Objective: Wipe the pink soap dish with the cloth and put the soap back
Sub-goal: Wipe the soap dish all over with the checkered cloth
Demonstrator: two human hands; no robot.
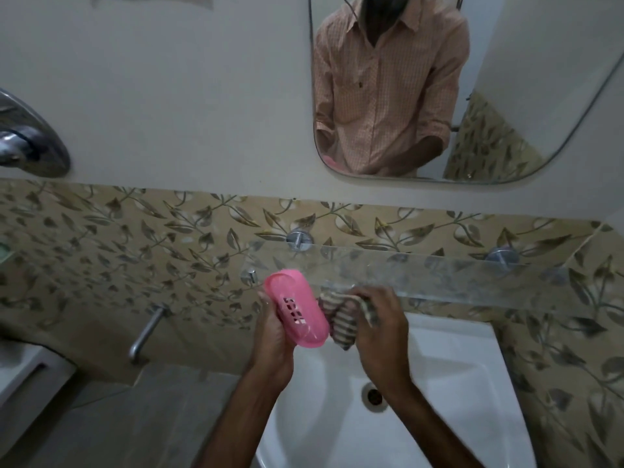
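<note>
Your left hand (273, 336) grasps the pink soap dish (297, 307) from beneath, holding it tilted above the white sink (449, 366) with its open side turned toward you; nothing lies in it, and only the slotted drain holes in its floor show. Your fingers are mostly hidden behind the dish, so how far they wrap round it is hard to tell. Just beside it, your right hand (378, 325) is clenched on the striped cloth (341, 322), which is bunched against the dish's right edge; much of the cloth is covered by that hand. The sink basin holds nothing but its drain (374, 396), and its near edge is cut off by the frame. The glass shelf (439, 275) runs just behind your hands, below the mirror (506, 96).
</note>
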